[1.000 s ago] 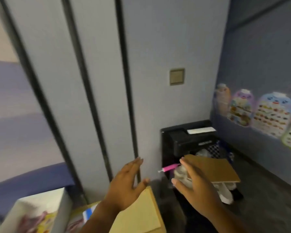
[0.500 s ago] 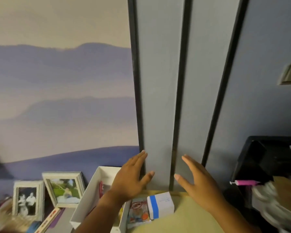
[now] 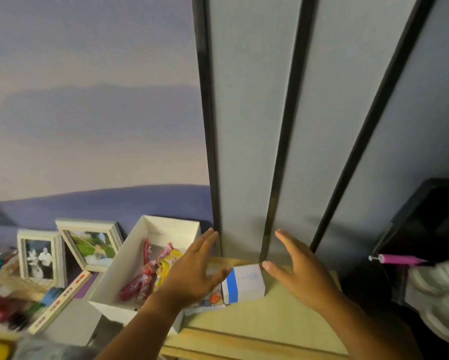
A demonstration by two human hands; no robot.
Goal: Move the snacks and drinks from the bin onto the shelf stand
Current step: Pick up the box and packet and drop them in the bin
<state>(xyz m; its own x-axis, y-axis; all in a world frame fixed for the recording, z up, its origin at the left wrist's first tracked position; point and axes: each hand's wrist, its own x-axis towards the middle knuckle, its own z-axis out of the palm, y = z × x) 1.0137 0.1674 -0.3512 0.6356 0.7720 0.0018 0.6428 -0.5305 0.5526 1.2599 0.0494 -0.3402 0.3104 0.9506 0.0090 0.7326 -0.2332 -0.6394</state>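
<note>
A white bin [image 3: 119,268] sits at lower centre and holds red and yellow snack packets [image 3: 150,271]. To its right is the light wooden shelf stand [image 3: 270,320], whose top carries a white and blue box [image 3: 246,283] and a colourful packet [image 3: 213,298]. My left hand [image 3: 192,271] hovers open over the bin's right edge, fingers spread, holding nothing. My right hand [image 3: 303,274] hovers open above the stand, just right of the box, and is also empty.
Two framed photos [image 3: 62,252] lean against the wall left of the bin. A ruler-like strip [image 3: 62,300] and blurred small items lie at far left. A black unit [image 3: 431,224] with a pink pen [image 3: 399,259] stands at right. Grey wall panels rise behind.
The view has swung left from the black unit to the bin and stand. Both hands stay open and empty, now over the bin and the stand top.
</note>
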